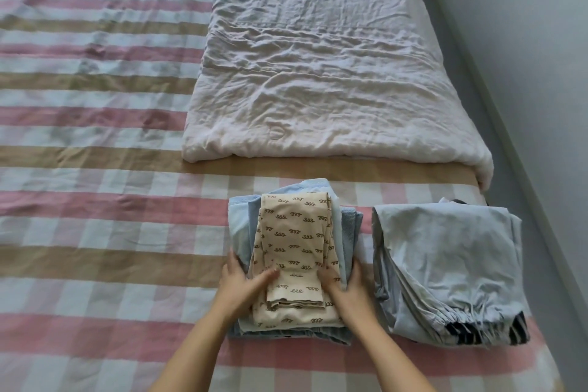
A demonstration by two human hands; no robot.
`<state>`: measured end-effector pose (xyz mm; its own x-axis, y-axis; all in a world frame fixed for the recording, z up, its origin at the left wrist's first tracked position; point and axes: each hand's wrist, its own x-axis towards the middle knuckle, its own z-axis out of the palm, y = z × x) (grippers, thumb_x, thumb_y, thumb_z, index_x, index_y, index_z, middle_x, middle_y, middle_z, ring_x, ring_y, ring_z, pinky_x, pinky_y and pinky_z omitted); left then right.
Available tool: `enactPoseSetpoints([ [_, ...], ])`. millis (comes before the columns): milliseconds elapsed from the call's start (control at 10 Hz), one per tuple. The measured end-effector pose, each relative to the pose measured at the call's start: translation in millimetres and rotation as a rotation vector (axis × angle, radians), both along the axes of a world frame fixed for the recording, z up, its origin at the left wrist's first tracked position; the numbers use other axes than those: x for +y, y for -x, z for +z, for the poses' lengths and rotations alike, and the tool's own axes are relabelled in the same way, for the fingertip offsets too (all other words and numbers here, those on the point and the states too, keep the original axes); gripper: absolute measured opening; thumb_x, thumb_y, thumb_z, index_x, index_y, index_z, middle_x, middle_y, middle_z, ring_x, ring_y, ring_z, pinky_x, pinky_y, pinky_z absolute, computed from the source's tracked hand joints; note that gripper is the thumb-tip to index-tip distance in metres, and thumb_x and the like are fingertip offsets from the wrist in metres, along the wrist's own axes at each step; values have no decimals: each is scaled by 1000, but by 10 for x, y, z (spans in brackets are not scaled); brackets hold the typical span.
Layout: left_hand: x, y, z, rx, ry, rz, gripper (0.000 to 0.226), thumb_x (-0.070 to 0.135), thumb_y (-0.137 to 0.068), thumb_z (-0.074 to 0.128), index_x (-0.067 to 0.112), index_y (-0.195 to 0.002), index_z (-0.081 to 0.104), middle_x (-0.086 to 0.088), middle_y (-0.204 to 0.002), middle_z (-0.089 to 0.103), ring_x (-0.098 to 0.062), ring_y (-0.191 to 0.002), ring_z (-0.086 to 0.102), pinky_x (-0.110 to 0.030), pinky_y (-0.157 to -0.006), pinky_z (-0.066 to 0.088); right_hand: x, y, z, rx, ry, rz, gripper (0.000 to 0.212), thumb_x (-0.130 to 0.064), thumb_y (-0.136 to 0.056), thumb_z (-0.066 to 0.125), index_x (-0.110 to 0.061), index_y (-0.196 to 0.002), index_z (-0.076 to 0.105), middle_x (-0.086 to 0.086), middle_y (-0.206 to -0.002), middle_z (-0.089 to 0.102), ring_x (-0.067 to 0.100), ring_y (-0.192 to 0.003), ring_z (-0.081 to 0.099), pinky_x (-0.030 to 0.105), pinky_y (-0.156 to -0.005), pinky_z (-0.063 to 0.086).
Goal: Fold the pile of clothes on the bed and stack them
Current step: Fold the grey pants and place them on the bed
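The bed (95, 169), under a cover checked in pink, tan and white, lies flat and open across its whole left half and along the near strip in front of the person. A rumpled white quilt (318, 73) fills the far right part. Its near edge stops short of the clothes, with a tan band of cover showing between them. The bed's right edge runs close along a pale wall (525, 41).

The stack of folded clothes (241, 232) sits on the near right part of the bed, with light blue layers below and a cream garment (296, 232) on top, printed with small dark loops. Just to its right, apart by a narrow strip of cover, lies a second pile (445, 258). It is grey-blue cloth with a gathered waistband over something dark-striped, close to the bed's right edge.

The left hand (243, 288) grips the stack's left side, thumb on the cream garment and fingers (232, 259) against the blue layers. The right hand (345, 291) grips the right side the same way, its fingers (354, 270) curled down over the edge. Whether any fingertips reach beneath cannot be told.
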<state>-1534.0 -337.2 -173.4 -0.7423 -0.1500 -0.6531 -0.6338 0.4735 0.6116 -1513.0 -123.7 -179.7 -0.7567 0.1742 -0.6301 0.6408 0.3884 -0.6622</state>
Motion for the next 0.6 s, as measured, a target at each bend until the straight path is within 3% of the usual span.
enactPoseSetpoints([
  [100,70,-302,67,50,63,-101,134,81,-48,61,27,-147,-11,-6,-155,4,-25,-142,11,-46,-115,17,-21,-279,13,-1,-31,54,112,-71,-61,61,-22,-148,11,8,-151,28,27,-138,29,47,-112,27],
  [200,100,-430,-26,120,142,-159,124,70,-62,65,25,-145,-15,-4,-156,-5,-23,-143,4,-45,-117,13,-11,-400,-13,5,-62,52,116,-73,-56,59,-25,-148,9,8,-152,24,27,-139,25,45,-113,24],
  [300,107,-401,-29,132,173,-150,114,62,-70,65,21,-147,-9,-7,-156,-1,-25,-143,7,-44,-116,14,4,-376,6,19,-103,87,110,-72,-63,58,-22,-148,9,8,-152,25,27,-138,26,45,-112,26],
  [400,111,-485,133,135,207,-156,100,54,-81,61,15,-149,-2,-9,-156,5,-25,-143,8,-41,-117,14,34,-435,119,2,-111,122,94,-57,-81,57,-18,-149,6,9,-154,20,26,-141,22,43,-114,23],
  [500,91,-667,526,161,172,-157,81,39,-88,59,11,-148,11,-10,-153,18,-23,-141,14,-38,-115,18,110,-610,444,7,-170,188,76,-44,-90,54,-11,-148,16,9,-152,26,22,-139,26,35,-112,25],
  [600,58,-979,1020,200,65,-136,64,33,-89,58,17,-142,27,-4,-142,37,-14,-129,35,-25,-104,32,208,-890,963,55,-194,248,52,-37,-91,55,-16,-137,42,-3,-125,56,10,-113,51,21,-91,42],
])
